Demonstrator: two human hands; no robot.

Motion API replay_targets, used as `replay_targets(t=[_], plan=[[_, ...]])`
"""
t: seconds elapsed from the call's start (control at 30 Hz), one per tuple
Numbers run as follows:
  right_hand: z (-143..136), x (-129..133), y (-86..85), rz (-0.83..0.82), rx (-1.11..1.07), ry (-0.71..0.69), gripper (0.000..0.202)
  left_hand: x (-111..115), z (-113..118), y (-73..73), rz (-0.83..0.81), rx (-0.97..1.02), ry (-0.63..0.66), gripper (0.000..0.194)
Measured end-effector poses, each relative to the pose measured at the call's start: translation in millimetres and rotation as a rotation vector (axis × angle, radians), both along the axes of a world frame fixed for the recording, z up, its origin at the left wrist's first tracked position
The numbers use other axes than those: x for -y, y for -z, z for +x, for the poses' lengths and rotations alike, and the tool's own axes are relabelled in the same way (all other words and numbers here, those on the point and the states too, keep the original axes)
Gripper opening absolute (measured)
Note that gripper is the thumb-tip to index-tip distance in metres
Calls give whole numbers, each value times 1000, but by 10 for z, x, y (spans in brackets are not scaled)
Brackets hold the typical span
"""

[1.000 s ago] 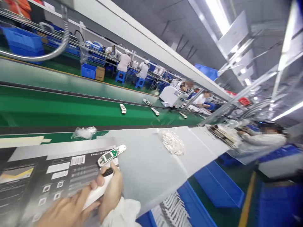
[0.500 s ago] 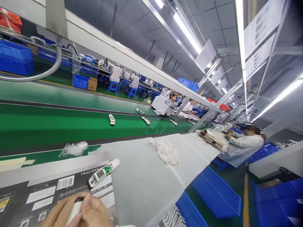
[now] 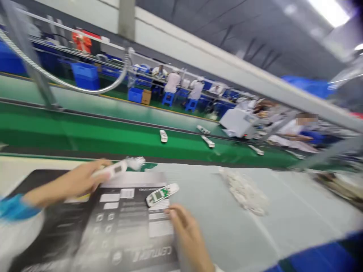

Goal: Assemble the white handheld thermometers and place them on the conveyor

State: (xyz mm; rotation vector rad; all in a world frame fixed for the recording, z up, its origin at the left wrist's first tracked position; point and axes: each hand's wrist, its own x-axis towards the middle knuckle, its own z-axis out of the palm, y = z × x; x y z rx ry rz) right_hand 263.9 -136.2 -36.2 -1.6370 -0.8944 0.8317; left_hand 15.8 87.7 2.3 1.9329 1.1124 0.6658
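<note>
My left hand (image 3: 85, 177), with a blue cuff at the wrist, is closed on a white handheld device with a small dark display (image 3: 115, 170), held at the far side of the printed cardboard sheet (image 3: 133, 238). Beside my right hand (image 3: 187, 230) lies an open white device housing with a green circuit board (image 3: 161, 194), on the sheet's right edge. The right fingers are slightly curled and apart, just short of the housing, with nothing visible in them. Motion smears both hands a little.
A green conveyor belt (image 3: 119, 138) runs across beyond the work surface, carrying several white devices. A crumpled clear plastic bag (image 3: 136, 163) lies near its edge. To the right, a bag of small white parts (image 3: 245, 192) rests on pale sheeting (image 3: 204, 226). People sit at benches farther back.
Both hands were together at the front around a white piece. Now they are apart: the left has carried a white device toward the belt, the right is beside the open housing. The view turned left.
</note>
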Motion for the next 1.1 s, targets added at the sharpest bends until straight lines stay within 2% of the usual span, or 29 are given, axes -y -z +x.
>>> replay_targets(t=[0.03, 0.07, 0.1, 0.17, 0.23, 0.33, 0.43, 0.5, 0.53, 0.57, 0.63, 0.67, 0.7, 0.73, 0.8, 0.87, 0.97, 1.1], plan=[[141, 16, 8, -27, 51, 25, 35, -292, -15, -132, 75, -116, 26, 41], [259, 9, 31, -41, 109, 61, 32, -572, -15, -223, 86, -169, -24, 41], [348, -14, 58, -62, 167, 84, 30, -824, -2, -272, 105, -222, -93, 39], [436, -89, 97, -84, 306, 74, 29, -1194, 63, -266, 152, -298, -205, 30], [435, -195, 103, -47, 490, -22, 29, -1377, 160, -183, 179, -355, -265, 26], [380, -418, 79, 36, 810, -291, 36, -1393, 293, -60, 233, -390, -274, 24], [336, -651, 6, -18, 1051, -494, 40, -1162, 373, -25, 291, -376, -189, 23], [294, -760, -88, -46, 1062, -463, 32, -830, 417, -42, 295, -349, -72, 26], [258, -798, -143, -56, 999, -397, 28, -607, 444, -56, 289, -330, -1, 29], [209, -827, -197, -67, 891, -311, 27, -355, 474, -68, 270, -303, 78, 32], [72, -866, -282, -78, 556, -167, 37, 182, 550, -79, 214, -236, 211, 54], [-9, -878, -306, -74, 359, -134, 42, 434, 591, -75, 92, -121, 278, 64], [-92, -885, -317, -58, 168, -134, 45, 654, 630, -64, -19, -6, 304, 60], [-169, -887, -318, -36, 1, -162, 48, 832, 663, -48, -91, 80, 273, 49], [-284, -869, -307, -3, -181, -237, 49, 1046, 692, -12, -236, 230, 198, 37], [-333, -830, -316, 20, -122, -248, 48, 1103, 661, 12, -354, 317, 134, 39], [-317, -787, -402, 121, 226, -218, 35, 1063, 529, -3, -434, 364, 98, 43], [-291, -867, -564, 370, 768, -350, 15, 1041, 348, -95, -263, 294, 125, 37]])
